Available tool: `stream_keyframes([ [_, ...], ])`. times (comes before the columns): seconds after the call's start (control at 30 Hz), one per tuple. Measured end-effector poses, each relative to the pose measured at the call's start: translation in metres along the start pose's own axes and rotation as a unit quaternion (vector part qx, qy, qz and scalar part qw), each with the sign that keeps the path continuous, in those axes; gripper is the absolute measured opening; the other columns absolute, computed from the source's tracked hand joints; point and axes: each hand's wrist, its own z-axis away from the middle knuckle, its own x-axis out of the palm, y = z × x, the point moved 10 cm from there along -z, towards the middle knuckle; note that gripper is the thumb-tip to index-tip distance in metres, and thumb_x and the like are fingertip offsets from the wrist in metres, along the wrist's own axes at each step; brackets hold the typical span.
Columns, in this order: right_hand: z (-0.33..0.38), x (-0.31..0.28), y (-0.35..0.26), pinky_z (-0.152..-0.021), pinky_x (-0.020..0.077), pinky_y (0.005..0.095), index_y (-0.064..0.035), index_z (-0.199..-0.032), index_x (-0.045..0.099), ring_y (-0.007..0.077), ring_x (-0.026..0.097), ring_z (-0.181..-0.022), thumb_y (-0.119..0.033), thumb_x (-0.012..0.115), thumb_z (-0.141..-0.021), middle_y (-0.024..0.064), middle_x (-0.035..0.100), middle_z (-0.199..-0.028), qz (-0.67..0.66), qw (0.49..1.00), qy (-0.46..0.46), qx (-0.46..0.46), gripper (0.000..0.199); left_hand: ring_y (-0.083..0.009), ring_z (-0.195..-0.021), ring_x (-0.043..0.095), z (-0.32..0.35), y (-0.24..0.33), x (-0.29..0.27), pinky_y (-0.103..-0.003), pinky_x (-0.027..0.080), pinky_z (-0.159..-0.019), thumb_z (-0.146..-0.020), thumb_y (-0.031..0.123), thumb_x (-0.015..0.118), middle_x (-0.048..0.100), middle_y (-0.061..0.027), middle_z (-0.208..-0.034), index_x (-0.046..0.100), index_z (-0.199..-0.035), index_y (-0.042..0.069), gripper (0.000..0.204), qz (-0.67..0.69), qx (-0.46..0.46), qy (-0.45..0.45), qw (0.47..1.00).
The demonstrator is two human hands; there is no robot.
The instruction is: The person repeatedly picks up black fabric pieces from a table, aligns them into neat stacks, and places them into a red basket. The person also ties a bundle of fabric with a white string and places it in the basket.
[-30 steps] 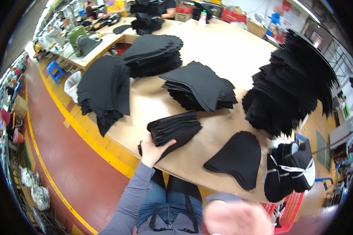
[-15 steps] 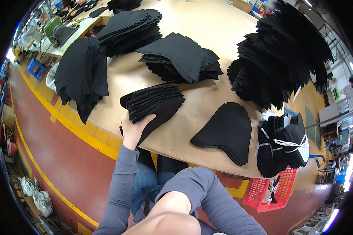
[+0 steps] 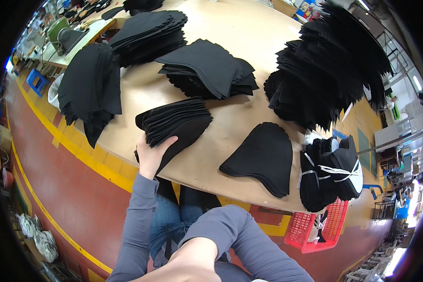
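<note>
My left hand (image 3: 152,151) is closed on the near-left end of a stack of black fabric pieces (image 3: 185,136), its thumb lying over the top. The upper pieces are fanned in a thick ridge, and the stack reaches the table's front edge. My right arm bends back toward me; the bare wrist and part of my right hand (image 3: 183,270) show at the lower edge, with the fingers hidden. To the right of the held stack, a neat pile of curved black pieces (image 3: 261,157) rests flat on the table (image 3: 207,176).
Behind lie more black stacks (image 3: 207,68) and a tall heap (image 3: 324,70) at right. Bundles tied with white strips (image 3: 331,174) sit at the right corner, above a red plastic basket (image 3: 336,225). A blue stool (image 3: 36,82) and a sewing machine (image 3: 63,35) are left.
The whole view has shifted, so the table and stacks appear slightly farther left. My left hand keeps its grip on the stack. My right wrist has moved lower in the picture.
</note>
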Motion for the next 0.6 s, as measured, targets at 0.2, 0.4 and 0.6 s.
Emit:
stream_keyframes([
  [0.2,0.068,-0.012,0.0,-0.095,0.0444,0.0501,-0.0006,-0.113,0.054,0.0354,0.06,-0.103,-0.037,0.052,-0.094,0.0224,0.063,-0.107,0.026,0.912,-0.14,0.384,0.041,-0.0216,-0.087,0.07,0.0,-0.018,-0.007,-0.033,0.055,-0.079,-0.063,0.024,0.094,0.071,-0.0148,-0.097,0.061,-0.102,-0.004,0.058,-0.056,0.063,0.073,0.994],
  [0.4,0.015,-0.096,-0.212,-0.1,0.0428,0.0462,0.0021,-0.109,0.067,0.0344,0.057,-0.116,-0.043,0.053,-0.098,0.0171,0.065,-0.114,0.749,0.576,0.014,0.328,0.048,-0.025,-0.081,0.071,0.012,0.001,-0.019,-0.033,0.054,-0.076,-0.065,0.016,0.091,0.073,-0.0141,-0.091,0.066,-0.098,-0.003,0.045,-0.053,0.122,0.063,0.989],
  [0.6,0.048,-0.205,-0.377,-0.116,0.0233,0.0432,-0.0165,-0.157,0.016,0.0287,0.035,-0.139,-0.058,0.029,-0.101,0.0109,0.03,-0.156,0.691,0.622,0.359,0.078,0.07,-0.0215,-0.107,0.064,0.013,0.023,-0.008,-0.035,0.051,-0.094,-0.063,0.008,0.091,0.064,-0.0148,-0.121,0.055,-0.127,-0.001,0.074,-0.095,0.135,-0.141,0.976],
])
